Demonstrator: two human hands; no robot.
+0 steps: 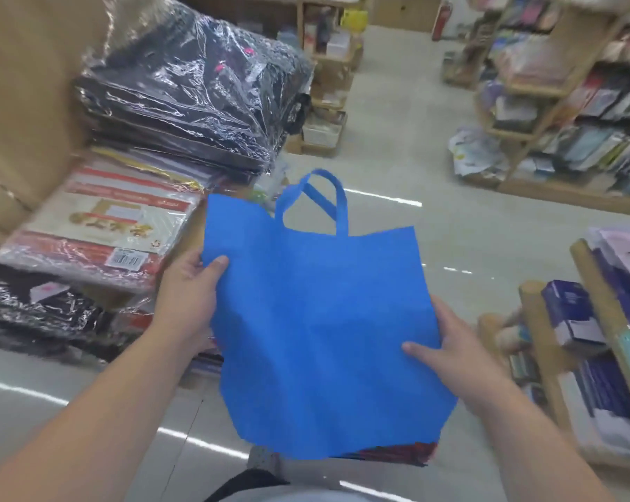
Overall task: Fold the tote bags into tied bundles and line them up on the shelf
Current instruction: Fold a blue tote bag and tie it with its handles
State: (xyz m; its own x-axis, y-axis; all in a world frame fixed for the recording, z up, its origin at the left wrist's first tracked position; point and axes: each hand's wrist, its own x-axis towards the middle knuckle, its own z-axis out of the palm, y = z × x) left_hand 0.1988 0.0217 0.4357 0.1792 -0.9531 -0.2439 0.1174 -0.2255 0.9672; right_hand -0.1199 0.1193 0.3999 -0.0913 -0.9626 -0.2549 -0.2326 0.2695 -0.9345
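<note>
Several plastic-wrapped black packs (183, 99) are lying stacked at the left. Near them the left hand (190, 289) is pinching the left edge of a flat bright-blue fabric tote bag (317, 320), thumb on top, above the pale floor (396, 164). The right hand (453, 351) is pinching its right edge, near a wooden shelf rack (539, 324).

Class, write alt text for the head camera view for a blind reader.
A left hand and right hand hold a flat blue tote bag by its side edges, handles pointing away. Plastic-wrapped dark stacks lie left, wooden shelves right.
</note>
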